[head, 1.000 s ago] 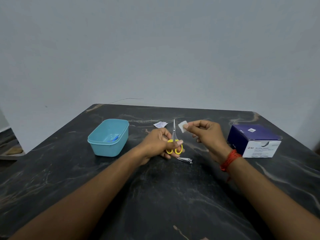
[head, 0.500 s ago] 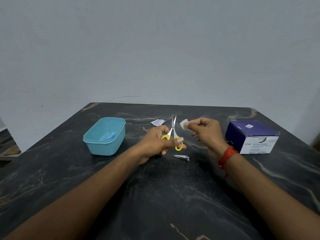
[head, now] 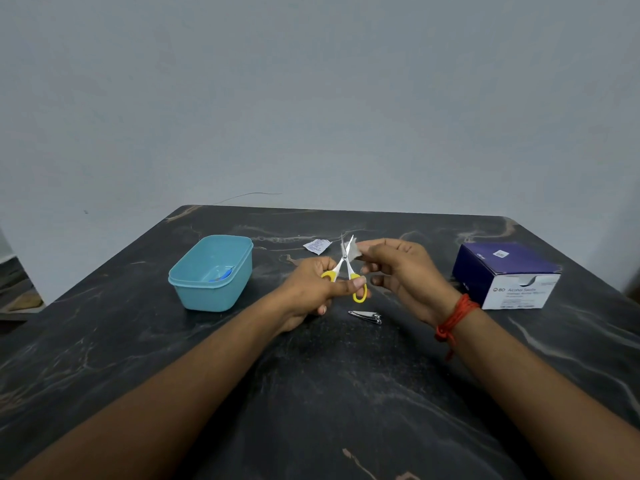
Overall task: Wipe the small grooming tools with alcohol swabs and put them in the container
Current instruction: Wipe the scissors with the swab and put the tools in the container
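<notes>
Scissors [head: 343,261] now spread open in gripping left hand [head: 310,289]; right hand [head: 405,271] pinches swab [head: 354,252].

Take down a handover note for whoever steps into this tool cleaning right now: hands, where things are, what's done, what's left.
Left hand: grips the small yellow-handled scissors by the handles, blades parted.
Right hand: pinches a white alcohol swab at one blade.
Where: the silver nail clipper lies on the dark marbled table below the hands. The teal plastic container is on the left and the purple-and-white swab box on the right.
Done: a blue item, too small to identify, is in the container.
Left: finish wiping the scissors and put them in the container, then wipe the clipper and put it in too.
</notes>
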Tool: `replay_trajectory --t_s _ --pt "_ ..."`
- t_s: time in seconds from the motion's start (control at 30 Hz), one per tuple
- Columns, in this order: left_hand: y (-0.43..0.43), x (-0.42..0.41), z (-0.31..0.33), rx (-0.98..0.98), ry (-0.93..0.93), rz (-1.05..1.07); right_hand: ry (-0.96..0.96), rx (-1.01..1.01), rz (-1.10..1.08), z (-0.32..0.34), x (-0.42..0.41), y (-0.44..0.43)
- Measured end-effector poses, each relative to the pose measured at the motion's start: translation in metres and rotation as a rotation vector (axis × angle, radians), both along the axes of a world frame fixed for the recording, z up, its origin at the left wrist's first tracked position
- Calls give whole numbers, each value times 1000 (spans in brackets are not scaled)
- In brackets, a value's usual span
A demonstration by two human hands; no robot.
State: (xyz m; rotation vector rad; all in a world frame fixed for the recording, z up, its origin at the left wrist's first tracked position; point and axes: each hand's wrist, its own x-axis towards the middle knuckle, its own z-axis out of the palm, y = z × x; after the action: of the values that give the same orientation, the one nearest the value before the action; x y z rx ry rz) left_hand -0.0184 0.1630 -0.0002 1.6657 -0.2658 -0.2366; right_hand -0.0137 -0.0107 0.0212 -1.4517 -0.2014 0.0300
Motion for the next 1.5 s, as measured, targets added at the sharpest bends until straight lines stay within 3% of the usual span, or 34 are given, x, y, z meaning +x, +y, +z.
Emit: replay_trajectory --t_s 0.2,0.43,0.57,0.87,1.1,1.27,1.5 --pt "4 -1 1 -12 41 -67 19 54 111 -3 5 -6" --pt "3 -3 2 42 17 -156 -7 33 -29 -9 7 -3" --pt "4 -6 6 -69 91 -192 -30 77 -106 -8 11 -5" --pt "-1 0 4 -328 140 -71 -31 93 -162 -6 12 -7" --pt "-1 0 4 -336 142 -101 -40 125 -220 -4 12 -9" --pt "-2 4 -2 -368 137 -76 -57 -22 -186 -2 6 -5" --pt "-3 6 -3 -341 142 -57 -96 38 -267 4 4 -7"
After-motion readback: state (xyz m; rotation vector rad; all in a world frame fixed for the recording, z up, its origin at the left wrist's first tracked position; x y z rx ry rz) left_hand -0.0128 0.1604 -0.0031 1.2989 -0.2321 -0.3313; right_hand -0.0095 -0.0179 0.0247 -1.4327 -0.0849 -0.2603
